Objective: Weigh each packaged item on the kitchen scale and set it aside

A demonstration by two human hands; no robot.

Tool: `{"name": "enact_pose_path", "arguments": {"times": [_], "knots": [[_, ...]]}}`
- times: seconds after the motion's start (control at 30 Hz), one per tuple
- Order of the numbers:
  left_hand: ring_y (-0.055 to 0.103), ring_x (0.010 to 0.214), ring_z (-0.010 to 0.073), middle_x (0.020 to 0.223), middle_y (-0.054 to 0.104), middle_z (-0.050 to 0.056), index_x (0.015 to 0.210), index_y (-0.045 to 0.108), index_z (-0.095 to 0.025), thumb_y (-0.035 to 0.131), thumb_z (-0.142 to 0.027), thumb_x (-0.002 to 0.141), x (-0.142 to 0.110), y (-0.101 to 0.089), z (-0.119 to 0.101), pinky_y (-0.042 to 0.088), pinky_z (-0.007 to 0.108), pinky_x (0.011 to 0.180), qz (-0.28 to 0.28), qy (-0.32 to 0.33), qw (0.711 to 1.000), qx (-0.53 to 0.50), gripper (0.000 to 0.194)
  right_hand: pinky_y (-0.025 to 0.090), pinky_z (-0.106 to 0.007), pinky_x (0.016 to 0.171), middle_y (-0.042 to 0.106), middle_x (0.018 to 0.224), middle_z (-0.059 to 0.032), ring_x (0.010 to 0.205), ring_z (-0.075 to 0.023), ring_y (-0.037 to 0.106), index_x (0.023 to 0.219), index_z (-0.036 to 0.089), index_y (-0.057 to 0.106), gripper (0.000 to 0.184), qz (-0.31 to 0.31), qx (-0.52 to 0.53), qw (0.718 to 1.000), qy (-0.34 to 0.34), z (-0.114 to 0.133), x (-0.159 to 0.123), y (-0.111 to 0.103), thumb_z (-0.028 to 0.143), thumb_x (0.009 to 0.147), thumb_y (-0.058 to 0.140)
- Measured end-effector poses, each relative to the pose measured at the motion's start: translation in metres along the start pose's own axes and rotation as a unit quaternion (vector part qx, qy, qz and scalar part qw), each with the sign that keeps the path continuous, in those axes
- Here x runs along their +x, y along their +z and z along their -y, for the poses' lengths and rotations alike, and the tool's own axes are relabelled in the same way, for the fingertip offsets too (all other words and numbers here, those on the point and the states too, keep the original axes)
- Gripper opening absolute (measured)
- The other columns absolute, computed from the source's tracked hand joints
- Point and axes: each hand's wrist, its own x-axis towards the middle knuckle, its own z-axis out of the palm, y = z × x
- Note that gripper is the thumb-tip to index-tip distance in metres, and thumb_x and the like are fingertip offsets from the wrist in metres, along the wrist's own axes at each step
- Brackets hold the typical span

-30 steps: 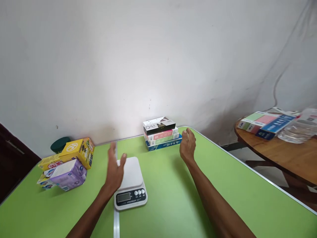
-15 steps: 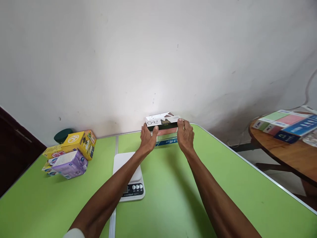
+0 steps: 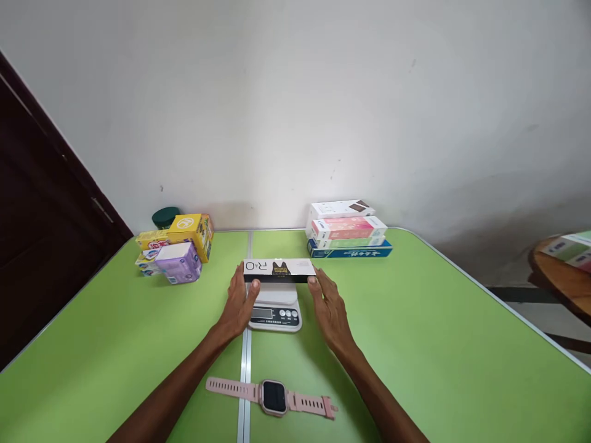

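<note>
A long black-and-white box [image 3: 279, 269] with "R&O" lettering is over the white digital kitchen scale [image 3: 277, 320]. My left hand [image 3: 239, 301] grips its left end, thumb on the near side, and my right hand [image 3: 329, 304] grips the right end. The box hides the back of the weighing plate; I cannot tell whether it rests on it. Nearer to me, a smartwatch with a pink strap [image 3: 274, 397] lies flat across the table's metal seam.
Several slim boxes, a pink one [image 3: 348, 227] and a blue one [image 3: 351, 251] among them, are stacked by the wall. On the left stand a yellow box [image 3: 198, 237], a purple pack [image 3: 179, 263] and a dark green lid [image 3: 165, 216]. A wooden table [image 3: 554, 277] is at the right.
Both hands reached the stack, took the black-and-white box off its top and brought it left and nearer, over the scale. The view shifted, and the smartwatch came into sight.
</note>
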Motion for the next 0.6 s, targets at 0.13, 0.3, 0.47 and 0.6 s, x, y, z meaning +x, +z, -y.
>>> {"name": "enact_pose_path", "arguments": {"times": [0.13,0.3,0.47,0.6], "knots": [[0.015,0.165,0.0329,0.175,0.025,0.018,0.165,0.029,-0.018,0.040,-0.076,0.097,-0.014,0.000,0.023,0.007,0.055,0.134,0.023,-0.061,0.998,-0.009,0.090,0.028,-0.059,0.127,0.059,0.154,-0.0159,0.152,-0.0336,0.042,0.147,0.018,0.062,0.077,0.037,-0.010,0.999,0.006,-0.013,-0.017,0.012,0.074,0.099,0.039],[0.015,0.165,0.0297,0.176,0.022,0.018,0.168,0.021,-0.017,0.038,-0.077,0.097,-0.018,-0.005,0.035,0.009,0.052,0.134,0.022,-0.036,0.998,-0.047,0.094,0.029,-0.055,0.126,0.058,0.154,-0.0172,0.148,-0.0331,0.046,0.145,0.018,0.064,0.081,-0.003,0.017,0.998,0.056,-0.032,-0.019,0.014,0.077,0.097,0.038],[0.020,0.164,0.0266,0.177,0.020,0.017,0.169,0.015,-0.019,0.034,-0.077,0.099,-0.019,-0.007,0.046,0.016,0.046,0.134,-0.012,-0.080,0.986,-0.147,0.093,0.037,-0.055,0.120,0.059,0.152,-0.0186,0.136,-0.0367,0.059,0.143,0.014,0.065,0.090,-0.050,0.061,0.988,0.134,-0.045,-0.015,0.006,0.084,0.092,0.038],[0.021,0.164,0.0283,0.176,0.020,0.019,0.169,0.016,-0.016,0.033,-0.078,0.098,-0.023,-0.004,0.048,0.016,0.048,0.134,-0.020,-0.076,0.983,-0.166,0.096,0.035,-0.058,0.120,0.058,0.154,-0.0177,0.132,-0.0399,0.062,0.145,0.015,0.064,0.089,-0.038,0.046,0.988,0.146,-0.034,-0.019,-0.001,0.082,0.092,0.039]]}}
